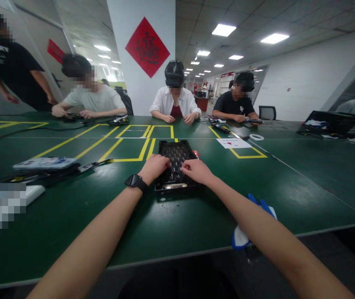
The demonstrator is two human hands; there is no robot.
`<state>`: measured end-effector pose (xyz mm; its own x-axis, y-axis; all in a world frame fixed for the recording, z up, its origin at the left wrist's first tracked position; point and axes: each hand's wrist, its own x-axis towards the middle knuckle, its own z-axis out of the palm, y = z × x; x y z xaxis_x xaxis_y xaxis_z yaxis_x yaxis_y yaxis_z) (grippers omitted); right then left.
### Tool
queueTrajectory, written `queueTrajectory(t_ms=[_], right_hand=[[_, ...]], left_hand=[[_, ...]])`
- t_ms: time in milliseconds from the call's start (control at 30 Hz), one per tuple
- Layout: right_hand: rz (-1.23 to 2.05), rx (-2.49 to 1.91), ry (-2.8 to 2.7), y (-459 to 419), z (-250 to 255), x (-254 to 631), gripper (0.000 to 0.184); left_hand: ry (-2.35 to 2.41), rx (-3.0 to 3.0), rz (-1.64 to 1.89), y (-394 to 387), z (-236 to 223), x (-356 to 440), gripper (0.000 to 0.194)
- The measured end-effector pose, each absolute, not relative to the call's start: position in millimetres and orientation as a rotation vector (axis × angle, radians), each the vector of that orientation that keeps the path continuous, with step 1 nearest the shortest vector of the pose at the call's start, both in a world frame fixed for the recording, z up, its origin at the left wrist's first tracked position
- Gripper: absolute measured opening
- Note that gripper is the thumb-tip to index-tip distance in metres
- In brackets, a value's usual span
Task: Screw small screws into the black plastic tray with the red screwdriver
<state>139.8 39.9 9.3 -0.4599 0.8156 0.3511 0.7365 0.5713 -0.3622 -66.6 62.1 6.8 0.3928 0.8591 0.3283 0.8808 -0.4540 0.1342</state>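
In front of me on the table lies a black, shallow tray-like case [177, 191] with dark, partly shiny contents whose kind I cannot make out. A pale strip [176, 186] runs along its near edge. My left hand [156, 167], below a black watch [135, 182], is at the case's left side, its fingers curled closed over the interior. My right hand [197, 171] reaches over the right side, thumb and fingers pinched together. Whatever either hand pinches is too small or hidden to name. Behind my right hand, a small red-and-white object [196, 154] peeks out.
A blue-and-white glove [241, 237] lies partly under my right forearm. Cables and a flat pale box [45, 163] are at left, near a white object [35, 192]. Yellow tape, a paper sheet [233, 143] and a white ring [256, 137] lie farther off. Several people sit opposite.
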Motion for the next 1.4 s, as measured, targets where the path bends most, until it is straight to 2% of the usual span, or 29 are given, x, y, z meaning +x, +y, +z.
queueTrajectory(t_ms=[167, 333, 533, 667, 900, 1067, 1400], right_hand=[[0.228, -1.156, -2.281, 38.7, 11.8, 139.6, 0.015], [0.242, -0.963, -2.222, 32.3, 21.2, 136.5, 0.013], [0.324, -0.844, -1.995, 27.2, 28.3, 132.3, 0.026], [0.427, -0.806, -1.993, 29.2, 24.2, 131.1, 0.027], [0.473, -0.751, -2.014, 29.4, 23.8, 131.0, 0.022], [0.429, -0.837, -1.972, 29.6, 22.2, 129.6, 0.023], [0.416, -0.841, -2.032, 27.0, 21.5, 128.7, 0.018]], left_hand=[[-1.54, -2.474, -0.581, 53.2, 12.1, -63.9, 0.023], [-1.574, -2.309, -0.873, 38.3, 23.3, -52.6, 0.03], [-1.512, -2.637, -1.308, 31.4, 24.3, -43.0, 0.026], [-1.418, -2.773, -1.499, 38.7, 17.0, -45.5, 0.026], [-1.368, -3.192, -1.561, 53.8, 10.5, -50.0, 0.036], [-1.429, -3.185, -1.657, 53.9, 10.6, -50.9, 0.035], [-1.433, -3.166, -1.599, 55.2, 9.2, -53.1, 0.035]])
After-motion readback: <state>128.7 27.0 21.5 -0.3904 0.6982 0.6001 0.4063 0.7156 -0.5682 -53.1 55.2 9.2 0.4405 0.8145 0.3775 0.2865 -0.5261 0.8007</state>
